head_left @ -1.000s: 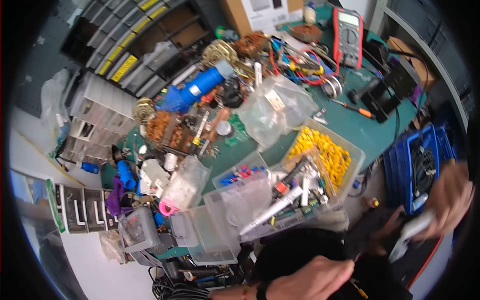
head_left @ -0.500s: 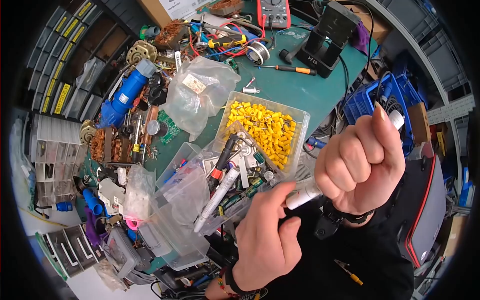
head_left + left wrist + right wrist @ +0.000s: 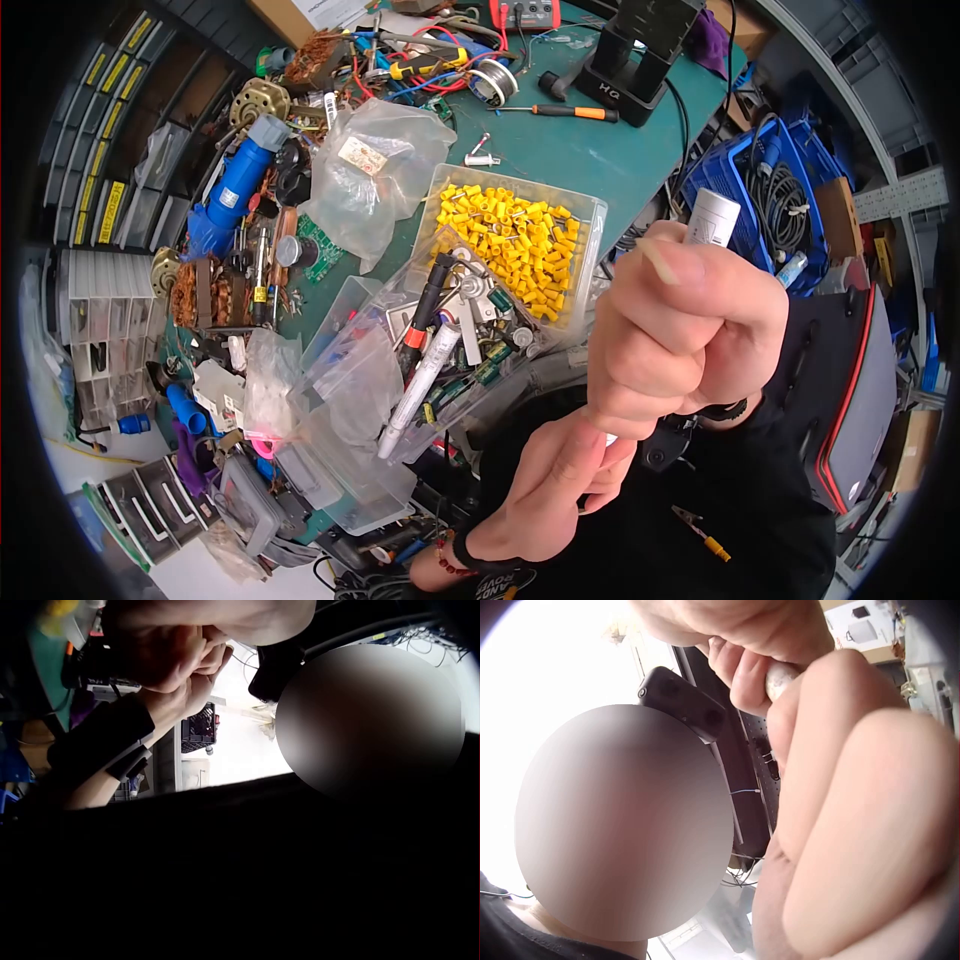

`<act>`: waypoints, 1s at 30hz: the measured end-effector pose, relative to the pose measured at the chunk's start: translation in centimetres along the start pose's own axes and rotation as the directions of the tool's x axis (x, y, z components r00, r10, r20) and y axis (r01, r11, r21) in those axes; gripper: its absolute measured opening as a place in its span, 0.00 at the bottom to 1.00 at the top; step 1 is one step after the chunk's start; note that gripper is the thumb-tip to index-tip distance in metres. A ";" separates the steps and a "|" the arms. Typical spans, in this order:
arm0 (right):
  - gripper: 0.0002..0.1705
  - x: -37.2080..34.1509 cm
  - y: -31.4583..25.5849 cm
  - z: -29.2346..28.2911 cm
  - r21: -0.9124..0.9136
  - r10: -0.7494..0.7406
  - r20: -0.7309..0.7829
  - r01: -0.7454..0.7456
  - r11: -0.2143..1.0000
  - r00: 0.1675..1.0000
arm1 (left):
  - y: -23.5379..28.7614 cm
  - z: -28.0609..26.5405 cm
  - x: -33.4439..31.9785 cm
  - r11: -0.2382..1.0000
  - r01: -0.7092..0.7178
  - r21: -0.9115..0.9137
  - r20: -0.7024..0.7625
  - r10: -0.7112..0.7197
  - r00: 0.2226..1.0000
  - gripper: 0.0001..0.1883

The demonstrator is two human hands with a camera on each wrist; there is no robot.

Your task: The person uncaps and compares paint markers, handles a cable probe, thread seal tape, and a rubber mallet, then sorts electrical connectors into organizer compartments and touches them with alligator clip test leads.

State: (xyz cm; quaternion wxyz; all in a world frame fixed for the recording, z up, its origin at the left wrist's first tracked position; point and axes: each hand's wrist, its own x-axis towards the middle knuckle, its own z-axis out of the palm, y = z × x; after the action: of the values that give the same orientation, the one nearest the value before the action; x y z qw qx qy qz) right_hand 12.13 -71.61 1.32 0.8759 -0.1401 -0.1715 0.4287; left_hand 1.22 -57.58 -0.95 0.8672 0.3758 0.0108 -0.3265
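Two hands meet around a white tube (image 3: 713, 217), held in the air beyond the desk's near right edge, in front of a black shirt (image 3: 640, 545); the right hand (image 3: 690, 325) is closed round the tube in a fist, its printed end projecting above; the left hand (image 3: 550, 480), below and touching the right, has its fingers curled at the tube's lower end, of which only a small white part shows; in the right wrist view fingers pinch that end. On the green desk (image 3: 560, 150), by the right edge, lies a box (image 3: 598, 235) of yellow caps (image 3: 510, 250); a parts tray (image 3: 490, 400) overlaps its near side, bearing a white stick (image 3: 418, 390); a screwdriver (image 3: 588, 112) lies toward the far right corner, beside a black stand (image 3: 635, 55); a blue plug (image 3: 240, 185) lies toward the left edge; a blue crate (image 3: 725, 165) stands beyond the right edge.
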 end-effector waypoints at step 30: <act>0.18 -1.6 -1.0 -0.3 -0.567 -0.343 0.008 0.287 0.772 0.939 | 2.9 1.5 -1.3 0.390 -0.077 0.918 -0.156 0.532 0.832 0.09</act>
State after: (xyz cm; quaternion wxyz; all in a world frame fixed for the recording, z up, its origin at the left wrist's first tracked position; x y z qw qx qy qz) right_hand 12.01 -73.53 1.09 0.8623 -0.3802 -0.2685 0.1995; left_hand 1.51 -56.40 2.38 0.5619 0.8258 -0.0418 -0.0215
